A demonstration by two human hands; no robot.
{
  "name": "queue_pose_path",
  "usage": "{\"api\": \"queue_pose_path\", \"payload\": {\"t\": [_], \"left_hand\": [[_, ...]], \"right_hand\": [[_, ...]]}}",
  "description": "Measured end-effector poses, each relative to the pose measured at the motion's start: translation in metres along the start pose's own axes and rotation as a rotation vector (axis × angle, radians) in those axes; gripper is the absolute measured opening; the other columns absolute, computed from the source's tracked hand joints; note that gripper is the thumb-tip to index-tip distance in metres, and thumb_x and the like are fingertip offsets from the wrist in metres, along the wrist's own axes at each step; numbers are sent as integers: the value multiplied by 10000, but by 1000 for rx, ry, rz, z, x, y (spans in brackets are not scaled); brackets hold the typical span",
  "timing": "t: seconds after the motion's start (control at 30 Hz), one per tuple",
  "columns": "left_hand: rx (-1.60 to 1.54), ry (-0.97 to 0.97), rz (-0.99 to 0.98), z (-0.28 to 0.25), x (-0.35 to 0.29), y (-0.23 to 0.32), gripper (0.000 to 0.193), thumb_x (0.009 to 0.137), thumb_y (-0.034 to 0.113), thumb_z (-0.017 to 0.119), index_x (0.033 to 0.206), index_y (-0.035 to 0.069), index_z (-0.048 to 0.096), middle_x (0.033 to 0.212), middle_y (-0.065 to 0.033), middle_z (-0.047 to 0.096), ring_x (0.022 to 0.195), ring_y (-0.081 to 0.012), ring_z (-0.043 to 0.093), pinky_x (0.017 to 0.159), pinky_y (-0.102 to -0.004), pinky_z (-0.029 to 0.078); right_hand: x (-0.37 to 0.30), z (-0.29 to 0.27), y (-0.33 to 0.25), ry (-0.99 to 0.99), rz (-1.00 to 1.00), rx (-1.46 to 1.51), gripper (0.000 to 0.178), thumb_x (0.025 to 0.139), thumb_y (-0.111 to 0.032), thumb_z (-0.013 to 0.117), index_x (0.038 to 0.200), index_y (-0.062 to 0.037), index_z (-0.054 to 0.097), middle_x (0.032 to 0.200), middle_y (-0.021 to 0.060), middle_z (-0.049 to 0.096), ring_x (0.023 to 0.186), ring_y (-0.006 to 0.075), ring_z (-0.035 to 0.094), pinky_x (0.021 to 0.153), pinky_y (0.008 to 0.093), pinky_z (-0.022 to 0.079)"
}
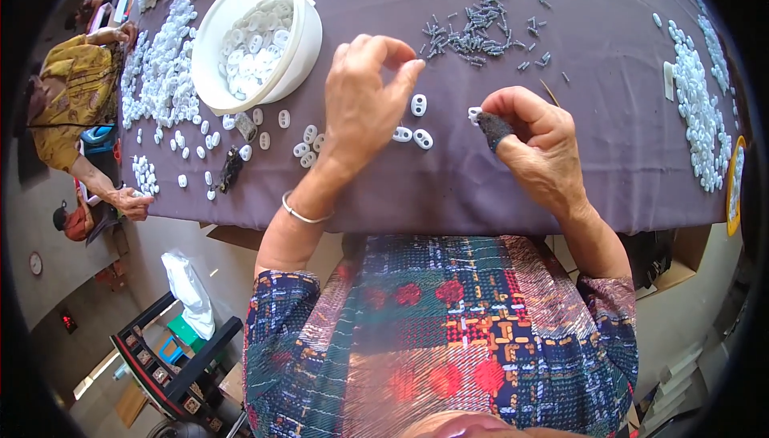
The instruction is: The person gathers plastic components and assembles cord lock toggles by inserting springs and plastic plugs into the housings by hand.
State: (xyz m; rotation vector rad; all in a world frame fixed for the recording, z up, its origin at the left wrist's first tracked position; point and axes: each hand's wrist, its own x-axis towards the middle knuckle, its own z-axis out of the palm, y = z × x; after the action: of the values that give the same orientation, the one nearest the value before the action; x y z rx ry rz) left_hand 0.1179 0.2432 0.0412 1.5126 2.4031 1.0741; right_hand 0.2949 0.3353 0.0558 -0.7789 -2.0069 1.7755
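My right hand [538,146], with a dark cover on its thumb, pinches a small white two-hole cord-lock piece [474,116] above the table. To its left, my left hand [364,94] is raised, thumb and forefinger tips together; whatever they hold is too small to make out. Small grey springs [481,34] lie in a loose pile beyond both hands. Between the hands rest a few white two-hole pieces [422,139]. Another small group of white pieces [304,150] sits left of my left wrist.
A white tub [311,58] of white pieces stands at the back left, beside a wide heap of pieces [164,62]. More white pieces [701,110] spread along the right edge near a yellow-rimmed container [731,198]. Another person's hand [132,202] touches the table's left edge.
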Motion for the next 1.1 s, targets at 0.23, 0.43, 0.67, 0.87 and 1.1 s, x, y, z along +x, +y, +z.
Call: {"api": "queue_pose_path", "payload": {"t": [0.23,0.43,0.67,0.87,1.1], "left_hand": [[139,-96,-31,13,20,-6,148,754,173,653,794,38,608,764,-65,571,765,-218,521,706,-335,425],[129,-66,124,6,13,-3,114,760,105,645,841,33,611,771,-58,581,741,-210,539,665,-308,437],[-639,-200,-481,-24,-41,29,117,783,-1,636,889,-19,589,808,-60,635,736,-80,598,648,-197,484],[-837,-132,-616,-25,-69,32,167,765,-47,643,920,-21,587,832,-59,629,764,-108,605,704,-216,500],[-906,-148,-586,-25,-76,37,205,745,-51,662,933,-26,585,852,-68,625,796,-116,607,738,-223,502]], "right_hand": [[-2,1,8,-12,-134,-148,223,633,67,498,847,49,561,724,-4,535,656,23,470,550,174,382],[-2,1,16,17,-373,-331,234,592,48,543,823,13,551,690,83,523,584,175,532,535,263,423],[-7,4,18,-73,-431,-859,272,560,-31,618,809,-39,510,731,99,511,694,279,567,582,368,456],[-8,4,17,-99,-416,-599,209,611,6,565,818,-8,537,705,100,524,640,239,552,575,314,442],[-19,11,0,-187,-93,-95,131,737,12,532,858,31,577,707,30,558,658,75,503,595,218,404]]}}
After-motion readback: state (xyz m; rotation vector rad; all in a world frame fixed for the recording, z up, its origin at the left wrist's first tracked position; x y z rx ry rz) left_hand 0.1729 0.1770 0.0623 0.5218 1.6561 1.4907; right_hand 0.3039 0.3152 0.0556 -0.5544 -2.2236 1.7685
